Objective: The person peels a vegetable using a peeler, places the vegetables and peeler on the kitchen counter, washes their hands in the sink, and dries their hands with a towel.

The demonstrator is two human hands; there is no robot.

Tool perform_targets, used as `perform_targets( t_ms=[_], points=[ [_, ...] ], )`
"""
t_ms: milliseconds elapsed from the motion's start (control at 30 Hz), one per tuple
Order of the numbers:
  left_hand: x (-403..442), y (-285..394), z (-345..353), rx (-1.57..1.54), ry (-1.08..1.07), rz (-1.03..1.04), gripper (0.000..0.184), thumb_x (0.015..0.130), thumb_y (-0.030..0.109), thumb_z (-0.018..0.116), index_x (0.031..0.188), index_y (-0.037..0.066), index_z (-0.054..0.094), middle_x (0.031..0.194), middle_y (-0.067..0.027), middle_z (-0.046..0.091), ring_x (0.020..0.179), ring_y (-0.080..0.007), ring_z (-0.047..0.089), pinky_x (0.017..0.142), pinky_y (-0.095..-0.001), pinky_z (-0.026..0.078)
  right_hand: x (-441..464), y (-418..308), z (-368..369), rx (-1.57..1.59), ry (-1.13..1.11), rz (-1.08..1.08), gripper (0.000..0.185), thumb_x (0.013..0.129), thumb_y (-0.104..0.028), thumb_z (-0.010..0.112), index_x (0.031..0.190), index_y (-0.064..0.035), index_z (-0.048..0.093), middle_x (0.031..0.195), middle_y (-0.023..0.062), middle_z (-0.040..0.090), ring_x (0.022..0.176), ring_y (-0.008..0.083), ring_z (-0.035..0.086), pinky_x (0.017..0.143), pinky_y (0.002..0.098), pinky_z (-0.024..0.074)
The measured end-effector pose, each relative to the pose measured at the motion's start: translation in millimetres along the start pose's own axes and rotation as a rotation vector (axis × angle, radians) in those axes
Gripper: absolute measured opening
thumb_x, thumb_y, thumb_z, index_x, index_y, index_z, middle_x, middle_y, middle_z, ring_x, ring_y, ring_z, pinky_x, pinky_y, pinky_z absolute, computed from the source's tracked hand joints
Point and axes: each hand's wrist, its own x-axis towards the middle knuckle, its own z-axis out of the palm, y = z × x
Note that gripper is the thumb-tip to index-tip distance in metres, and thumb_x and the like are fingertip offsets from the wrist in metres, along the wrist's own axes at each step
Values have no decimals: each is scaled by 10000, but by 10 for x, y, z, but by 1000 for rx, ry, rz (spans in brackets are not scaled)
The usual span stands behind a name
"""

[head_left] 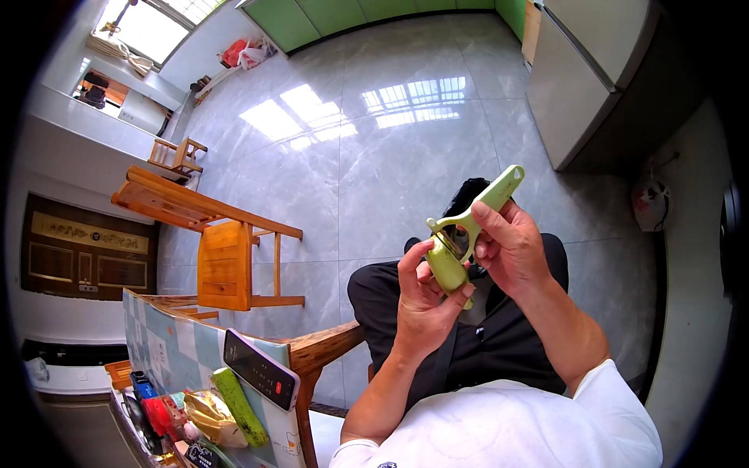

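In the head view my left hand (425,300) grips a short, smooth light-green vegetable (447,269), perhaps a piece of gourd or cucumber. Its fingers and thumb press on both sides of it, over my lap. My right hand (507,246) is closed around the handle of a light-green peeler (499,187), with the handle pointing up and right. The peeler's blade end lies against the upper end of the vegetable. Behind the peeler shows a black, crumpled, bag-like shape (470,189), partly hidden by my hands.
A table with a checked cloth (168,331) stands at my left. On it lie a phone (261,368), a long green vegetable (239,405), a gold packet (211,417) and a red item (162,416). Beyond are a wooden chair (225,265), a small stool (183,156) and a fridge (573,93).
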Motion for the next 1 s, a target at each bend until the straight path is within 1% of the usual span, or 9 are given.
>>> perform_targets(
  t_ms=[167,433,633,733,867,933,1000],
  points=[
    [-2,-8,-4,13,1,-6,787,874,-149,674,1478,167,281,1240,-125,584,1168,-175,625,892,-297,557,-19,0,26,0,-17,-10,174,982,-207,702,969,-60,608,763,24,656,534,66,604,448,209,485],
    [-2,14,14,2,13,-50,792,880,-135,680,1482,161,259,1255,-141,585,1165,-197,644,942,-323,559,-22,43,-4,-65,-40,-86,188,978,-215,707,981,-57,604,753,18,642,524,63,585,437,208,479],
    [-12,22,16,-22,18,-90,784,883,-134,678,1477,160,259,1262,-145,583,1172,-202,643,952,-326,556,-35,47,-3,-96,-23,-106,184,980,-210,705,982,-60,597,752,15,636,525,63,575,436,210,474],
    [-1,22,22,-13,5,-54,781,883,-136,676,1475,157,259,1267,-145,578,1179,-202,639,952,-322,554,-39,40,0,-96,-27,-107,180,981,-210,705,979,-65,597,752,12,634,525,57,570,437,207,464],
    [0,11,24,-24,8,-66,776,884,-141,669,1473,156,260,1272,-143,573,1177,-195,639,952,-320,552,-43,46,7,-90,-12,-110,176,979,-210,708,972,-71,601,752,4,628,517,43,553,440,196,446],
    [-12,-6,6,-13,11,-96,819,882,-140,677,1497,192,251,1311,-168,568,1176,-254,648,989,-388,559,-43,57,10,-84,-15,-109,175,977,-209,711,971,-71,603,757,1,626,516,37,539,443,191,433],
    [-11,-20,7,-14,8,-75,825,882,-138,677,1501,196,246,1309,-169,569,1173,-252,651,987,-387,561,-39,66,4,-78,-20,-111,174,976,-208,713,970,-71,605,762,-1,625,514,31,525,447,185,419]
  ],
)
